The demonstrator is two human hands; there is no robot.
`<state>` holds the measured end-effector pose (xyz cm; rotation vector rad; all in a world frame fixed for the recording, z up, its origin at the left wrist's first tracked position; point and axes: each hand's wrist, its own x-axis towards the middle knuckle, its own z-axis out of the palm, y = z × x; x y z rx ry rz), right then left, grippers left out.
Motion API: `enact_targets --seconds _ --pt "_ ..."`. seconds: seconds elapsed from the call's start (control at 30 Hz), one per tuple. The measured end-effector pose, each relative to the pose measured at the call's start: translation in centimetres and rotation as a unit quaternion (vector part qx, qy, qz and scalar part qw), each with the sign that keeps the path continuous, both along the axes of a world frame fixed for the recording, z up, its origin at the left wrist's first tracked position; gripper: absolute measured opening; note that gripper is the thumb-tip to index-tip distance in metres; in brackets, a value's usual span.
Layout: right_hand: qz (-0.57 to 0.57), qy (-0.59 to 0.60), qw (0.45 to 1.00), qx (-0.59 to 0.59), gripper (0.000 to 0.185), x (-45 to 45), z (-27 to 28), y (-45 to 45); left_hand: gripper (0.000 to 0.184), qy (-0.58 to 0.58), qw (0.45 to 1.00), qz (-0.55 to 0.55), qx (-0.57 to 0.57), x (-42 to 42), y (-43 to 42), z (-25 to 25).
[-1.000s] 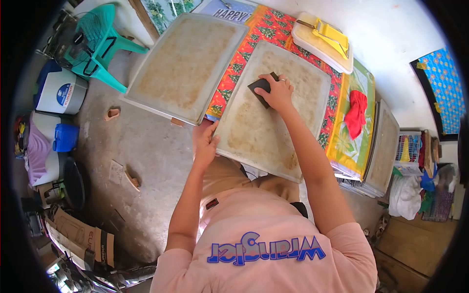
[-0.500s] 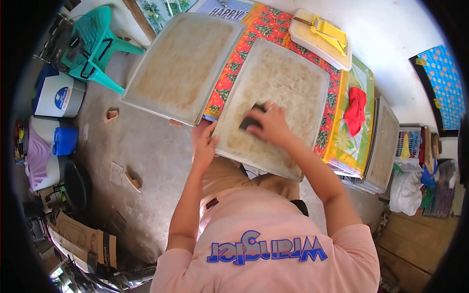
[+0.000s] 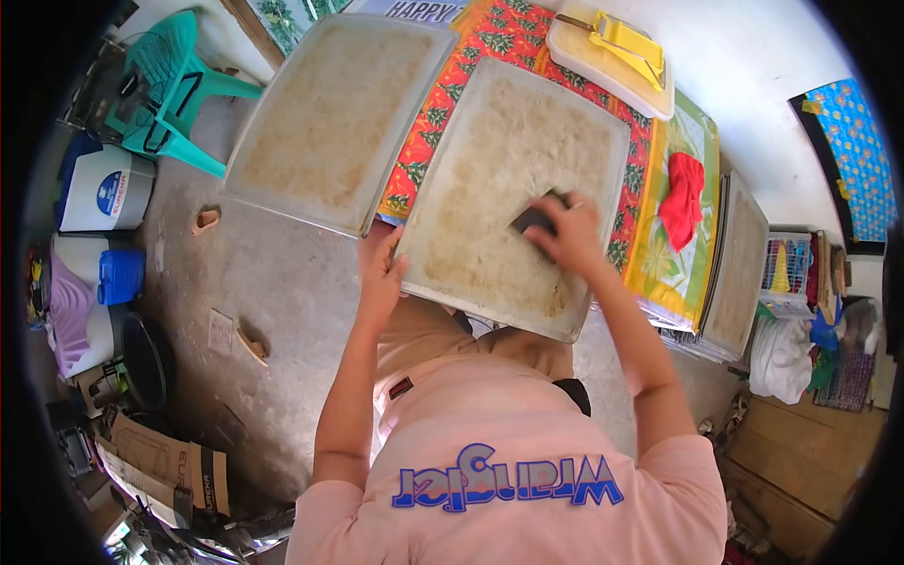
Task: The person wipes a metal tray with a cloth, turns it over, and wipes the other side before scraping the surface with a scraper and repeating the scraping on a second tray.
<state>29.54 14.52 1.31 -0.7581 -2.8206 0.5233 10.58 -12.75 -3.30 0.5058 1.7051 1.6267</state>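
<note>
In front of me a large flat metal tray [image 3: 490, 169], stained brown, lies on the cloth-covered table, its near edge sticking out over my lap. My right hand [image 3: 574, 234] is closed around a black scrubbing pad [image 3: 537, 218] and presses it on the right half of the tray's surface. At the tray's near left corner, my left hand [image 3: 381, 275] grips the edge, with some fingers hidden underneath. A second stained tray [image 3: 330, 118] lies to the left, apart from both hands.
A red cloth [image 3: 682, 202] lies on the table's right side. Behind it sits a white tub [image 3: 574, 56] carrying a yellow-handled tool [image 3: 629, 47]. More trays [image 3: 739, 268] are stacked at the right. A green chair [image 3: 184, 89] stands on the left.
My right hand has slid the black pad rightward across the tray. My left hand keeps its hold on the edge. The whole view has shifted slightly.
</note>
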Motion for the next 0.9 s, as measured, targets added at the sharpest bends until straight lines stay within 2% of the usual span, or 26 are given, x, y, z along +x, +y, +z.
enact_targets --seconds 0.03,0.1,0.2,0.3,0.37,0.43,0.53,0.63,0.67,0.73,0.77,0.8,0.87,0.9 --pt "-0.048 0.030 0.997 0.053 0.045 0.1 0.5 1.4 0.052 0.004 1.000 -0.004 0.000 -0.1 0.0 0.0" --pt "-0.044 -0.001 0.998 0.042 0.044 0.2 0.6 1.3 0.053 0.028 0.999 -0.009 0.015 -0.3 -0.2 -0.6" --pt "0.108 -0.047 0.993 0.021 0.044 0.5 1.4 -3.6 0.053 0.051 0.998 -0.009 0.045 -0.4 -0.1 -2.2" --pt "0.078 -0.013 0.997 -0.011 0.044 0.8 0.3 -1.5 0.052 0.028 0.999 -0.006 0.028 -0.3 -0.2 -1.6" --pt "-0.034 -0.005 0.999 0.040 0.045 0.6 1.4 1.1 0.052 0.036 0.999 -0.014 -0.001 -0.4 -0.3 -1.0" --pt "-0.029 -0.003 0.999 0.031 0.045 1.0 0.8 0.8 0.052 0.039 0.999 -0.013 0.012 -0.3 -0.5 -1.1" --pt "0.115 -0.012 0.993 0.019 0.044 2.0 0.7 -3.8 0.052 0.036 0.998 -0.005 0.042 -0.4 -0.1 -2.0" --pt "0.070 0.002 0.997 0.020 0.044 3.0 0.5 -1.7 0.052 0.031 0.999 -0.002 0.030 -0.4 -0.1 -1.9" --pt "0.010 0.005 1.000 0.006 0.045 3.3 0.6 -0.3 0.052 0.029 0.999 -0.001 0.019 -0.3 -0.2 -1.5" --pt "0.006 0.001 1.000 0.028 0.045 4.0 0.7 -0.7 0.052 0.012 1.000 -0.004 -0.003 -0.2 -0.2 -0.6" --pt "0.002 0.001 0.999 0.041 0.045 4.3 0.8 -0.9 0.052 0.020 1.000 -0.006 0.002 -0.3 -0.2 -0.8" --pt "0.051 -0.004 0.997 0.057 0.046 4.6 0.9 -1.9 0.052 0.028 1.000 -0.007 0.008 -0.4 -0.1 -0.9" --pt "0.053 0.010 0.996 0.069 0.046 4.9 0.8 -2.3 0.052 0.071 0.996 -0.006 0.046 -0.5 -0.2 -3.1" --pt "0.054 0.016 0.996 0.072 0.046 5.1 0.7 -2.4 0.052 0.053 0.998 -0.004 0.034 -0.4 -0.1 -2.5"
